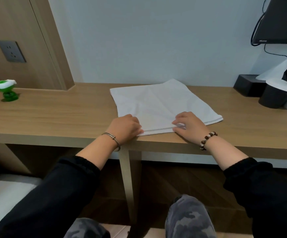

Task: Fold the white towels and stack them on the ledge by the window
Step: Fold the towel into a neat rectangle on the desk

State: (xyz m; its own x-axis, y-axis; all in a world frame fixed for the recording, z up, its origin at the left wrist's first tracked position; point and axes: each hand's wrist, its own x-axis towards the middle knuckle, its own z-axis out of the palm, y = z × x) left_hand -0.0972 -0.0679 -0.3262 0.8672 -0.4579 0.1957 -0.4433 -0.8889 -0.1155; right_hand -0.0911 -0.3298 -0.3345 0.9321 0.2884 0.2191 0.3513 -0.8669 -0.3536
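Observation:
A white towel [163, 102] lies spread flat on the wooden desk [53, 117], folded into a rough square, with its near edge close to the desk's front edge. My left hand [124, 128] sits at the towel's near left corner, fingers curled over it. My right hand [189, 127] is at the middle of the near edge and pinches the hem between thumb and fingertips. Both wrists rest at the desk's front edge. No window ledge is in view.
A green and white toy [6, 90] stands at the far left of the desk. At the right are a black tissue box [249, 85] and paper rolls in holders [276, 95]. A screen [279, 19] with cables hangs above. A desk leg [127, 186] drops between my knees.

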